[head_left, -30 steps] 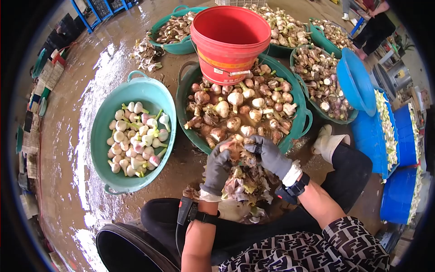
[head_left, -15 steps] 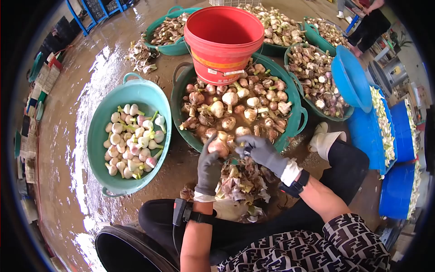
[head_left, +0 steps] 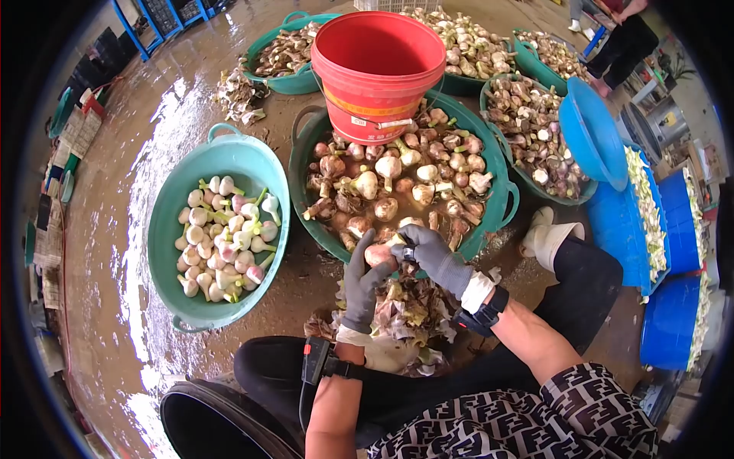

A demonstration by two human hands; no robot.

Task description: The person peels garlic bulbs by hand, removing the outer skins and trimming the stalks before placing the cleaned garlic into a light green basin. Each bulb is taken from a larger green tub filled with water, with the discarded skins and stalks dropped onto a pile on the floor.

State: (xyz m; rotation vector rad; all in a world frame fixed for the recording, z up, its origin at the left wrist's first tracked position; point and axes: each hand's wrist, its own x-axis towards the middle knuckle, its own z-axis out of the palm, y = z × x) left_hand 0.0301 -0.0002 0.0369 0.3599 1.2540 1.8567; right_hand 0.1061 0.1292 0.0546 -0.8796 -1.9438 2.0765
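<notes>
A garlic bulb [head_left: 379, 255] with pinkish, soiled skin rests in the fingers of my gloved left hand [head_left: 359, 294]. My gloved right hand [head_left: 440, 264] is closed at the bulb's stem end, thumb and fingers pinching there. Something small and dark shows at the right thumb; I cannot make out what it is. Both hands are just over the near rim of a green tub [head_left: 508, 229] with unpeeled garlic in brown water. Below them lies a heap of torn garlic skins [head_left: 413, 314].
On the left, a teal tub [head_left: 164, 252] holds cleaned white bulbs. A red bucket [head_left: 367, 99] stands in the green tub's far side. More garlic tubs, a blue basin [head_left: 589, 134] and blue crates [head_left: 669, 329] are around. A black bucket [head_left: 222, 421] sits near my leg. A person [head_left: 627, 42] is far right.
My right hand has moved left and slightly down, closing in on the bulb's stem. The bulb has turned in my left hand, its stem end now towards the right hand.
</notes>
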